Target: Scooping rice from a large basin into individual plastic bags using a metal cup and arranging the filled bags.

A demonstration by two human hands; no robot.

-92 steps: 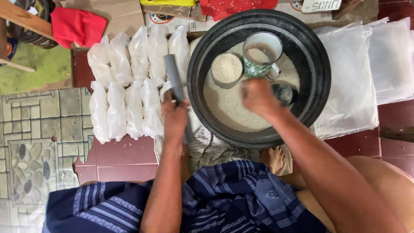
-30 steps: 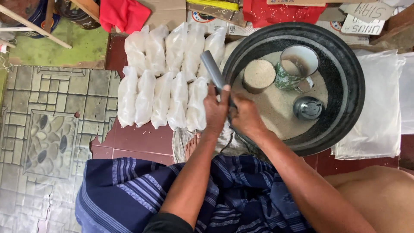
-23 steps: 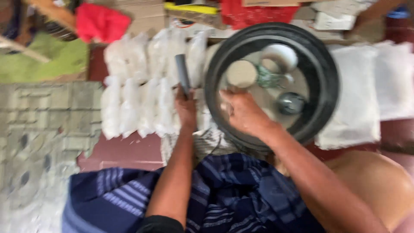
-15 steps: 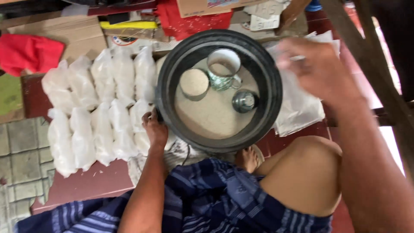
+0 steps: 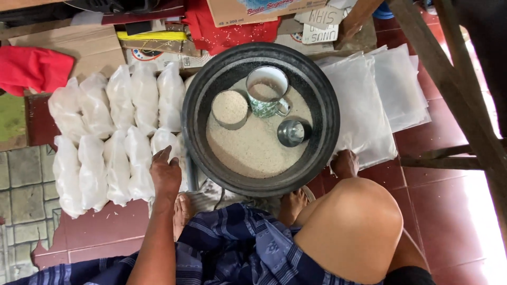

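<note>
A black round basin (image 5: 322,100) holds white rice (image 5: 253,148). A green patterned mug (image 5: 268,92), a small tin heaped with rice (image 5: 229,108) and a little metal cup (image 5: 293,132) stand in the rice. Left of the basin lie two rows of filled, tied clear bags of rice (image 5: 113,132). My left hand (image 5: 165,173) rests flat on the nearest filled bag, by the basin's left rim. My right hand (image 5: 344,162) is on the near corner of a stack of empty clear plastic bags (image 5: 369,100), fingers curled on its edge, partly behind my raised knee.
A dark flat tool (image 5: 192,177) lies between the filled bags and the basin. Cardboard boxes (image 5: 74,45) and red cloths (image 5: 31,68) line the far side. Wooden legs of a frame (image 5: 454,84) stand at the right. The floor has red tiles (image 5: 454,211).
My left hand has let go of the dark tool and settled on a filled bag. My right hand left the basin, swung right and came down on the stack of empty bags.
</note>
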